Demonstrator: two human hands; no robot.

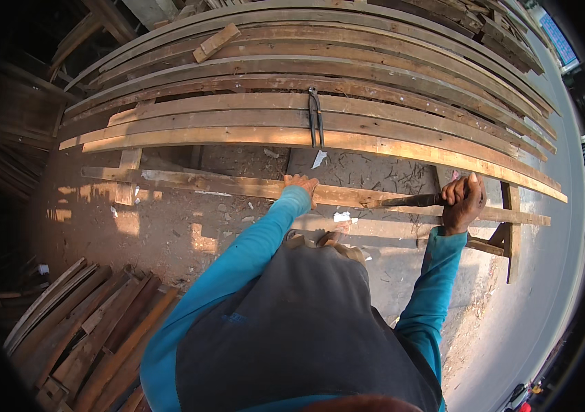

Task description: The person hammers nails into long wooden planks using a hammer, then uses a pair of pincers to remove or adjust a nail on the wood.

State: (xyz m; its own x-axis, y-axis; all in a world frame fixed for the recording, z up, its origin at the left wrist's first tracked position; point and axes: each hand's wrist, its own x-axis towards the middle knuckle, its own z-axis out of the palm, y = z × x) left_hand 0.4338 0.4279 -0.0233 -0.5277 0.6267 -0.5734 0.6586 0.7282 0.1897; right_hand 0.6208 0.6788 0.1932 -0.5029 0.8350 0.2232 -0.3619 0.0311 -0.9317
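Observation:
My left hand (300, 185) presses flat on a long narrow wooden plank (224, 184) that lies across the near edge of a wooden rack. My right hand (462, 200) is closed around the handle of a dark metal tool (409, 200), whose shaft lies along the same plank and points toward my left hand. Both sleeves are turquoise. A pair of black pincers (316, 117) rests on the stacked planks just beyond.
Several long curved-looking planks (320, 89) are stacked on the rack ahead. A short wood block (215, 42) sits on top at the back. More boards (93, 323) are piled on the ground at lower left. Dirt floor with wood chips lies below; pale pavement runs at right.

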